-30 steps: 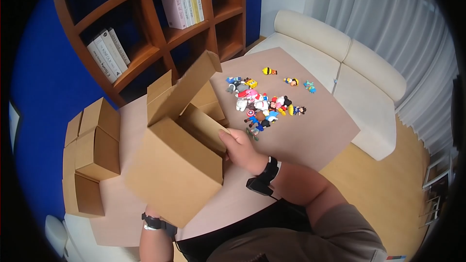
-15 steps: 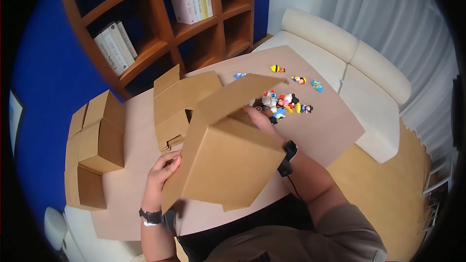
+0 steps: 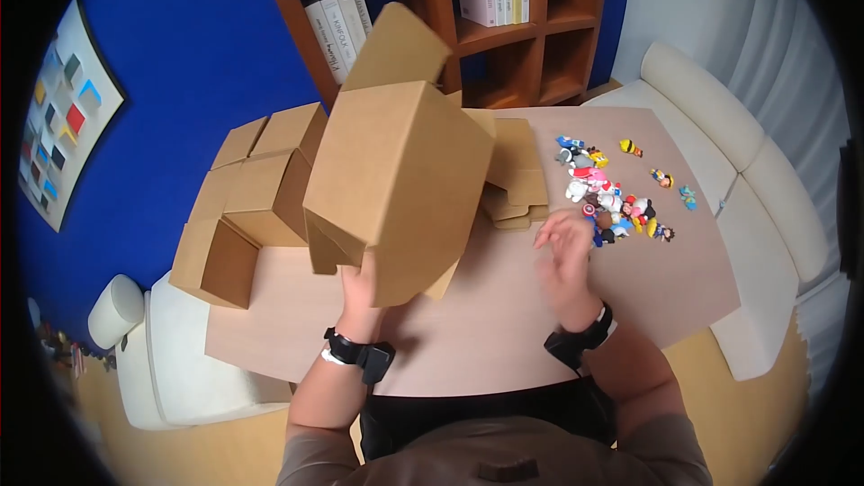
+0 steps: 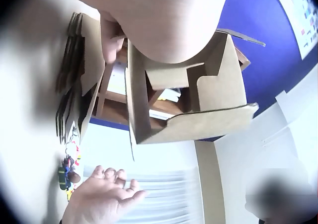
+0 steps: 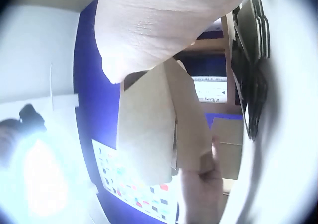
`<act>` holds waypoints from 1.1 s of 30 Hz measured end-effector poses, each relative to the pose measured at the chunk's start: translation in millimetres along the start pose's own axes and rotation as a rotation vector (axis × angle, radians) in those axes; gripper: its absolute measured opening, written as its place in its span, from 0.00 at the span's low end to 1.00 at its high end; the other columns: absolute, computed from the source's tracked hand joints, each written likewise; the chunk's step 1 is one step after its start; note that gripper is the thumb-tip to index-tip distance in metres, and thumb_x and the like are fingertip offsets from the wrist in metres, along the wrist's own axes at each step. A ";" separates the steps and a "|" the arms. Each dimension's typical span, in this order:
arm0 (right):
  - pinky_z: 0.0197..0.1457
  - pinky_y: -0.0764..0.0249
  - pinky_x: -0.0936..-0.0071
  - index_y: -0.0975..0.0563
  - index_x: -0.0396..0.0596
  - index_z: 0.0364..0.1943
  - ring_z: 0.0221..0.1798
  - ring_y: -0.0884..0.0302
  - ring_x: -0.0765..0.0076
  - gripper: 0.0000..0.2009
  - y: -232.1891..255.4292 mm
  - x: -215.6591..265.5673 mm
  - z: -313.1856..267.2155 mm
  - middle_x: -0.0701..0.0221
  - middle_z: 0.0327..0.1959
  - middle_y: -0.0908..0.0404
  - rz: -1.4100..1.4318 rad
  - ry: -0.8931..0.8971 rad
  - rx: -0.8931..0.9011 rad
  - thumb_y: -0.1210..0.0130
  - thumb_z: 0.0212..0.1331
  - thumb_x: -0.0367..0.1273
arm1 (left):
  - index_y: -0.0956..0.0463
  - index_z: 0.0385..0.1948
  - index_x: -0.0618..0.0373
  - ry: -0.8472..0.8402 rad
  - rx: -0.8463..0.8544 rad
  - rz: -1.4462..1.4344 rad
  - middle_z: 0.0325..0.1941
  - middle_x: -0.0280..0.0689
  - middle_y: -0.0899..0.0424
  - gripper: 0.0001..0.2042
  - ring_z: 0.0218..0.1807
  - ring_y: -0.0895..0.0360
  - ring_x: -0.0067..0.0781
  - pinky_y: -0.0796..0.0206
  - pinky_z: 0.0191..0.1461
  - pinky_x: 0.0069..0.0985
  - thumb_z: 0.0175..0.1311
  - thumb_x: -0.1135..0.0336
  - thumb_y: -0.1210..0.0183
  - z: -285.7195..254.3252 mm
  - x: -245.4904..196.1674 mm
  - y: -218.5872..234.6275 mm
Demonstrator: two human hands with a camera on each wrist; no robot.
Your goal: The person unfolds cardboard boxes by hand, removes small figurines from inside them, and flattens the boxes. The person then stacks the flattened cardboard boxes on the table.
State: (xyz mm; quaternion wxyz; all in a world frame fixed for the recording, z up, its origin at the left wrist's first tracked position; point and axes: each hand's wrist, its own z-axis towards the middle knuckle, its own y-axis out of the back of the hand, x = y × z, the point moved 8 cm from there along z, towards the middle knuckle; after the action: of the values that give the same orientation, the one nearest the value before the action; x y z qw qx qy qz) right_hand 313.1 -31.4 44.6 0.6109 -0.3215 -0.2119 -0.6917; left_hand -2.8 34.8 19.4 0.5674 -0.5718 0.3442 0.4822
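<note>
A brown cardboard box [image 3: 396, 171], tilted and with flaps sticking out at its ends, is held up over the table. My left hand [image 3: 358, 290] grips it by its lower edge; most of those fingers are hidden behind the cardboard. In the left wrist view the box [image 4: 223, 87] is open right through, and the bookshelf shows beyond it. My right hand [image 3: 569, 261] is apart from the box, to its right, with loosely bent fingers and nothing in them. Past that hand lies a pile of small toy figures [image 3: 612, 202].
Folded flat cardboard [image 3: 520, 157] lies on the table [image 3: 504, 306] behind the box. Several assembled boxes [image 3: 261, 184] stand together at the left. Beyond the table are a bookshelf [image 3: 499, 40] and a white sofa [image 3: 720, 153].
The box has turned and moved up and left in the left hand's grip. My right hand has let go of it and drawn away to the right. The head view has swung left.
</note>
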 end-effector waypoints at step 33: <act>0.77 0.36 0.41 0.37 0.49 0.75 0.78 0.42 0.26 0.52 0.6 82.7 40.3 0.37 0.79 0.48 -0.904 0.350 -0.034 0.20 0.39 0.32 | 0.22 0.67 0.53 -0.916 0.298 1.107 0.70 0.57 0.30 0.31 0.69 0.28 0.61 0.29 0.70 0.47 0.57 0.85 0.39 -64.9 -68.9 -65.4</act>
State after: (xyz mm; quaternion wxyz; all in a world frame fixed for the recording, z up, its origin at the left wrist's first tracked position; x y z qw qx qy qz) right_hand 317.3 -62.5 131.1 0.2702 -0.0860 -0.2131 -0.9350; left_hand 48.7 -31.7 97.9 0.3995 0.0276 0.3729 0.8370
